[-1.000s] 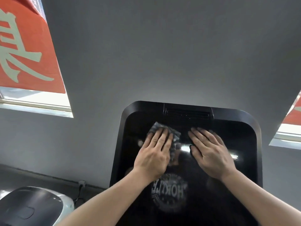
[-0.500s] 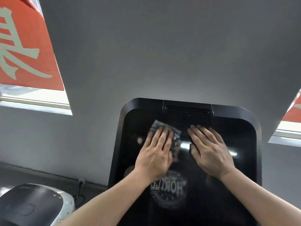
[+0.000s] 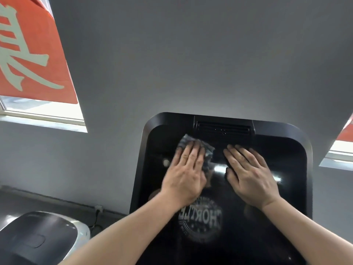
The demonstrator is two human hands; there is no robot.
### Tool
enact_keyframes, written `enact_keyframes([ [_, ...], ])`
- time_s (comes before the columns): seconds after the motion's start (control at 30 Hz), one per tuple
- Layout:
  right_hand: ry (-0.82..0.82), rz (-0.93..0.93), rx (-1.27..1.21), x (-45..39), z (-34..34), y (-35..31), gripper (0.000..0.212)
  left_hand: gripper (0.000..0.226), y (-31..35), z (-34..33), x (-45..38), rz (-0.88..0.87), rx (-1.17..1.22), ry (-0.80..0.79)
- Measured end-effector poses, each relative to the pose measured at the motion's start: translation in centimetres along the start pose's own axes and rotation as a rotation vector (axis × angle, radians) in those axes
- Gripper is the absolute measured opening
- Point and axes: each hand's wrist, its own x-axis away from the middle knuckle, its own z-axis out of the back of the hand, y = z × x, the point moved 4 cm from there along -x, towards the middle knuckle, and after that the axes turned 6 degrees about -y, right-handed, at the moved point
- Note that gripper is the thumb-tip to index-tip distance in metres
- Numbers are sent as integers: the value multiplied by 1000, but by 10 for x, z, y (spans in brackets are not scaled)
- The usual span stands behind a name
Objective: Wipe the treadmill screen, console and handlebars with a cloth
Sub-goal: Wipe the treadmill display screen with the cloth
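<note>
The treadmill screen (image 3: 286, 188) is a glossy black panel with a rounded frame and a vent slot (image 3: 223, 129) at its top edge. A grey patterned cloth (image 3: 207, 150) lies on the upper left part of the glass. My left hand (image 3: 185, 173) presses flat on the cloth with straight fingers, covering most of it. My right hand (image 3: 248, 173) rests flat on the bare glass just to the right, fingers straight, holding nothing. The console and handlebars are out of view.
A grey wall rises behind the screen. Windows with red banners sit at the upper left (image 3: 28, 54) and at the right edge (image 3: 342, 148). A black and white machine housing (image 3: 38, 238) stands at the lower left, with a wall socket and cord (image 3: 98, 209) behind it.
My left hand and the cloth have slid slightly up the screen. My right hand has kept its place on the glass.
</note>
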Motion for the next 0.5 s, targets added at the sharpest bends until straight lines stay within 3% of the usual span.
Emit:
enact_keyframes([
  [0.1, -20, 17, 0, 0, 0, 1, 64, 70, 31, -5, -4, -191, -10, -26],
  [0.27, -26, -2, 1, -1, 0, 0, 58, 70, -17, 3, 7, 72, 9, 19],
  [0.4, -36, 3, 0, 1, 0, 2, 59, 70, 11, -9, 21, -97, 7, -33],
  [0.5, -23, -1, -12, -1, 1, 1, 57, 71, -37, 3, 14, 65, 9, -17],
])
